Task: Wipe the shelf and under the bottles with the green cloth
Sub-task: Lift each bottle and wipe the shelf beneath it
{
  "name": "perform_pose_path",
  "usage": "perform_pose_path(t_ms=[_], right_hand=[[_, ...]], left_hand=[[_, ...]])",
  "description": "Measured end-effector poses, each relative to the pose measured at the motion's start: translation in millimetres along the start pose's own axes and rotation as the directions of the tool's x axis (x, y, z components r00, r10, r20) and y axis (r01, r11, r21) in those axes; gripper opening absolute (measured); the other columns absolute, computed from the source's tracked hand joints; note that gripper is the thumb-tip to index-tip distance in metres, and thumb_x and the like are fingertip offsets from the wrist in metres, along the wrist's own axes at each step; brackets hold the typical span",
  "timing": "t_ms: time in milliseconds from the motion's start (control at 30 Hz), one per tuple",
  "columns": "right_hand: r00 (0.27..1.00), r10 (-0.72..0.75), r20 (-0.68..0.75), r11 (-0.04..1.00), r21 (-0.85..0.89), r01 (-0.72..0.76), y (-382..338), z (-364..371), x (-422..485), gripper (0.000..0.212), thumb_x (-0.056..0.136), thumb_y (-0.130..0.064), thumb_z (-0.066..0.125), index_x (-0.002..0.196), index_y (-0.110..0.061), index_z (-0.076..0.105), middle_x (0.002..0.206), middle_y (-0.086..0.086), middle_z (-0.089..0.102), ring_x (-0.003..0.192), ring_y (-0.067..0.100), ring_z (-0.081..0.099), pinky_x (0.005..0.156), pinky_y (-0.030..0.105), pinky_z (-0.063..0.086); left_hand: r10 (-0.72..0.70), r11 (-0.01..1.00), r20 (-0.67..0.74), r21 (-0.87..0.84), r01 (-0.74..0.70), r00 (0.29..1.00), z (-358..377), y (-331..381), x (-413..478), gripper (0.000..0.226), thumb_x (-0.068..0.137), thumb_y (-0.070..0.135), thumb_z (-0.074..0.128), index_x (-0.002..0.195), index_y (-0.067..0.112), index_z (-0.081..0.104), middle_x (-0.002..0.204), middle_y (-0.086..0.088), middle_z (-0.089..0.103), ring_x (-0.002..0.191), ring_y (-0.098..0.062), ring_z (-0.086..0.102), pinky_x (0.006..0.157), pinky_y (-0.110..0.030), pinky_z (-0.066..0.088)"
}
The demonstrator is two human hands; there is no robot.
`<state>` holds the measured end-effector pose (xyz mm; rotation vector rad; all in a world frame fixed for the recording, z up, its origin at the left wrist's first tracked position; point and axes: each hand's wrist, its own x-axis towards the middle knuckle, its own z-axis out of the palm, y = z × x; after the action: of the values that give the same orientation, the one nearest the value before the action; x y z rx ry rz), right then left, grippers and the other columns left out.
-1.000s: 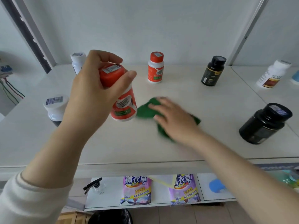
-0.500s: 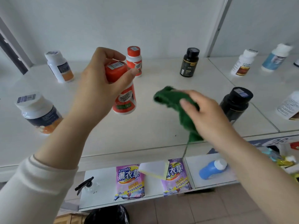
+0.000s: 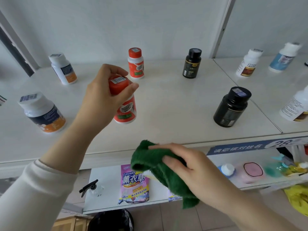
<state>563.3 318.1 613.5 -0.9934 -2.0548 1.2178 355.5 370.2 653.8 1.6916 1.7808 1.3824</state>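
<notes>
A pale shelf (image 3: 166, 114) runs along a white wall. The left hand (image 3: 101, 97) is out over the shelf, its fingers and thumb curled round the orange cap of an orange-labelled bottle (image 3: 125, 109), which tilts; whether its base touches the shelf cannot be told. The right hand (image 3: 188, 167) is nearer the person, in front of the shelf's front edge, gripping the bunched green cloth (image 3: 150, 157), which is off the shelf and hangs below the palm. Beyond the left hand stands a second orange bottle (image 3: 135, 64). Left of it is a white-capped bottle (image 3: 43, 112). Beyond the right hand stands a large black bottle (image 3: 231, 107). Under the cloth, on a lower shelf, lies a lavender packet (image 3: 134, 184).
</notes>
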Motion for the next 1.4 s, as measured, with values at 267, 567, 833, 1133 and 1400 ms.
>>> perform_pose_path(t_ms=[267, 567, 833, 1133, 1400], right_hand=[[0.873, 0.203, -0.443, 0.956, 0.282, -0.079, 8, -48, 38, 0.018, 0.091, -0.030, 0.050, 0.082, -0.024, 0.064, 0.093, 0.011, 0.070, 0.095, 0.027, 0.065, 0.092, 0.052, 0.049], [0.792, 0.270, -0.547, 0.941, 0.322, -0.098, -3, -63, 117, 0.027, 0.092, -0.029, 0.047, 0.092, -0.005, 0.059, 0.107, 0.026, 0.062, 0.100, 0.044, 0.058, 0.089, 0.058, 0.047], [0.735, 0.329, -0.593, 0.941, 0.276, -0.198, 8, -78, 216, 0.021, 0.095, -0.023, 0.042, 0.086, -0.009, 0.055, 0.072, 0.004, 0.051, 0.078, 0.027, 0.052, 0.073, 0.031, 0.039], [0.683, 0.223, -0.695, 0.862, -0.186, -0.471, 68, -88, 316, 0.037, 0.098, -0.021, 0.036, 0.131, -0.011, 0.049, 0.131, 0.014, 0.053, 0.117, 0.033, 0.050, 0.088, 0.030, 0.040], [0.998, -0.016, -0.054, 0.824, -0.567, -0.017, 60, -34, 336, 0.042, 0.097, -0.029, 0.038, 0.139, -0.025, 0.038, 0.155, -0.006, 0.022, 0.144, 0.010, 0.013, 0.112, 0.025, 0.016]], left_hand=[[-0.023, 1.000, 0.070, -0.011, 0.024, 0.997, 17, 5, -11, 0.028, 0.081, 0.031, 0.063, 0.102, 0.025, 0.045, 0.107, 0.002, 0.065, 0.097, -0.014, 0.062, 0.079, -0.022, 0.047], [0.037, 0.997, 0.203, -0.080, -0.021, 0.978, 32, 3, -15, 0.040, 0.073, 0.058, 0.061, 0.102, 0.035, 0.044, 0.106, 0.025, 0.058, 0.102, 0.007, 0.057, 0.078, -0.006, 0.048], [0.137, 0.942, 0.157, 0.283, -0.178, 0.978, -1, 11, 116, 0.050, 0.087, 0.040, 0.054, 0.132, 0.026, 0.040, 0.133, 0.000, 0.047, 0.120, -0.013, 0.048, 0.100, -0.029, 0.040], [-0.111, 0.918, 0.415, 0.391, -0.067, 0.903, 32, -43, 204, 0.040, 0.087, 0.034, 0.057, 0.123, 0.020, 0.048, 0.114, -0.002, 0.054, 0.098, -0.020, 0.052, 0.060, -0.019, 0.041], [0.049, 0.892, 0.229, 0.427, -0.146, 0.972, -35, -19, 252, 0.038, 0.084, 0.037, 0.058, 0.118, 0.022, 0.053, 0.104, 0.004, 0.052, 0.089, -0.016, 0.051, 0.060, -0.014, 0.038]])
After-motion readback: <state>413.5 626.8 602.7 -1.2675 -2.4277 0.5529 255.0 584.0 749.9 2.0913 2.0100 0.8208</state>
